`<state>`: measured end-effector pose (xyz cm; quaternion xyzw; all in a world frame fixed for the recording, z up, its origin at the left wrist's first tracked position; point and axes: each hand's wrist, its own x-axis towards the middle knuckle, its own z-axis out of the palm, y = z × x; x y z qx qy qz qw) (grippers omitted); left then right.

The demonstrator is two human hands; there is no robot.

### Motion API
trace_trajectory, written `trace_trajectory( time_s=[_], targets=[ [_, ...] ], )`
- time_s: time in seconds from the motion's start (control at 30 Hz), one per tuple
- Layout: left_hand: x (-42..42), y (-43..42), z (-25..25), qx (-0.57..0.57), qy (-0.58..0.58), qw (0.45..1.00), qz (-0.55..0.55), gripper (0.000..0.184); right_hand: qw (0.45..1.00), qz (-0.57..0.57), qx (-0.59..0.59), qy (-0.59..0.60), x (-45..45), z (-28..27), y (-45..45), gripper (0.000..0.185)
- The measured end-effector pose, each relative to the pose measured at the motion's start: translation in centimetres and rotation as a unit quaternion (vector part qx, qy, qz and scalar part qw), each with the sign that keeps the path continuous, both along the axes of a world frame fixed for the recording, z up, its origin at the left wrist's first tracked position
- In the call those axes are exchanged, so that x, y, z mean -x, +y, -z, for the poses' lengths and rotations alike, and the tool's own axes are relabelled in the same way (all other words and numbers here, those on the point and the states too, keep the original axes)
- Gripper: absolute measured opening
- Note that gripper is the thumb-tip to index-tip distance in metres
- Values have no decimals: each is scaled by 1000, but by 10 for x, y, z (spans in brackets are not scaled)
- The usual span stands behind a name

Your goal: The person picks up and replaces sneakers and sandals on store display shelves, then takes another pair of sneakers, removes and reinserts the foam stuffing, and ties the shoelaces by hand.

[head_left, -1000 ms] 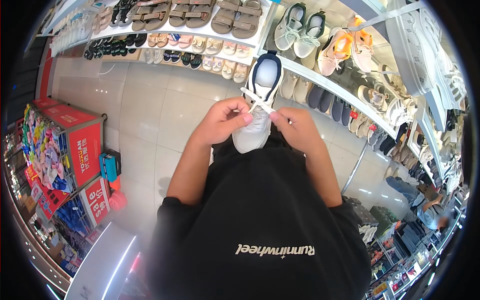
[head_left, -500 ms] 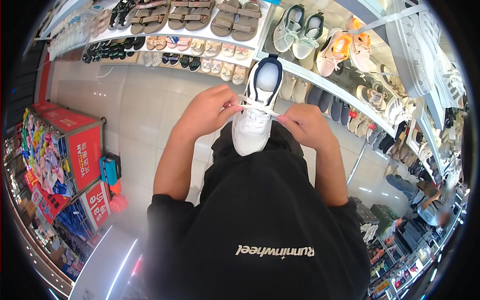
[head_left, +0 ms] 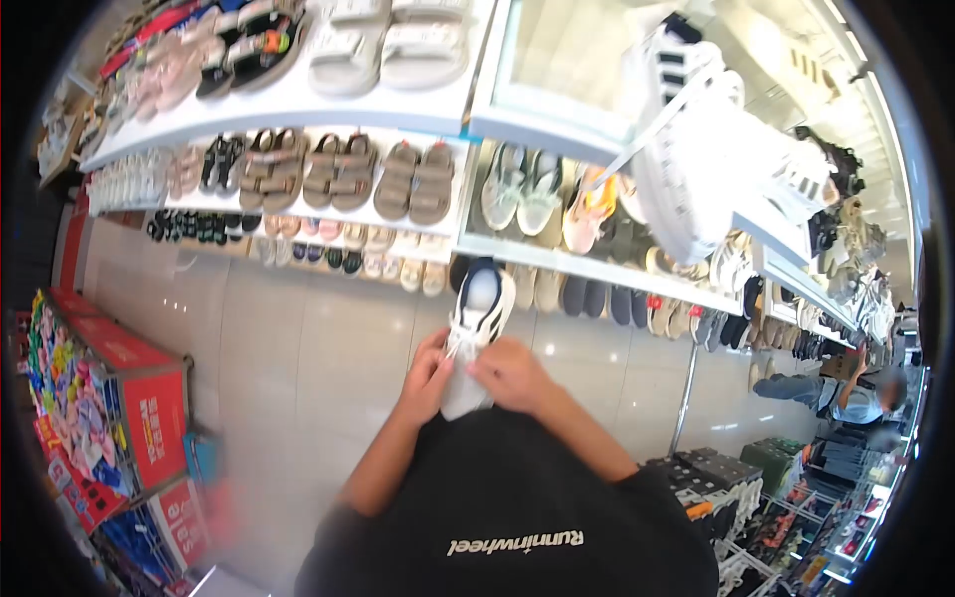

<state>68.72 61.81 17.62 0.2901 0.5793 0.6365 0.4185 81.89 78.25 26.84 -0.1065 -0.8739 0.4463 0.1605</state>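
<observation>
A white sneaker with a dark collar and dark side stripes stands in front of my body, toe toward me. Its white shoelace runs down between my hands. My left hand is at the shoe's left side, thumb and fingers pinched on the lace. Over the right side of the laces, my right hand is closed with a lace end at its fingertips, slightly blurred. Both hands cover part of the tongue and toe.
Shelves of sandals and sneakers run along the far side. A large white sneaker sits on the upper shelf at right, a lace hanging from it. A red display bin stands left. Shoe boxes and another person are at right.
My hands have come closer together over the shoe, no longer pulling the lace ends apart sideways. The view has tilted up, showing more shelving; the shoe appears lower and smaller.
</observation>
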Motion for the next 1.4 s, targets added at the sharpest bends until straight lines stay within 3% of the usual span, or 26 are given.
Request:
trace_trajectory(
  time_s=[0.07,0.13,0.2,0.23,0.33,0.43,0.57,0.63,0.77,0.87,1.0,1.13,1.23,1.4],
  targets=[
    [10,-1,-8,-18,-24,999,-10,10,999,23,46,11,0,-10,-8,31],
    [13,-6,-18,-15,-43,999,-16,11,999,35,20,4,-4,-16,-9,32],
    [14,-12,-26,2,-53,998,-18,17,992,38,121,26,-5,-14,-11,33],
    [8,-11,-26,55,-63,994,-70,36,984,39,171,37,-5,-12,-11,34],
    [1,-14,-48,151,-254,955,22,62,971,50,232,29,-8,-5,-12,36],
    [-9,-19,-43,114,-202,970,76,86,977,18,205,55,-17,-19,-9,35],
    [2,-16,-65,-2,-153,986,62,98,972,-67,114,197,-24,-60,0,31],
    [11,-3,-104,-70,-152,983,80,100,966,-91,52,237,-29,-83,7,48],
    [19,41,-177,-185,-94,977,40,114,955,30,-160,249,-30,-127,13,82],
    [40,94,-234,-256,-62,963,50,124,941,100,-269,181,-20,-161,36,85],
    [73,178,-286,-263,56,958,94,119,925,185,-287,168,8,-212,81,80],
    [96,244,-307,-209,-1,974,91,117,901,234,-357,80,30,-247,130,74],
    [105,279,-320,-199,-94,966,134,111,816,254,-518,23,31,-262,145,71],
    [111,321,-327,-160,-89,979,91,107,848,299,-436,27,17,-257,151,69]
  ],
)
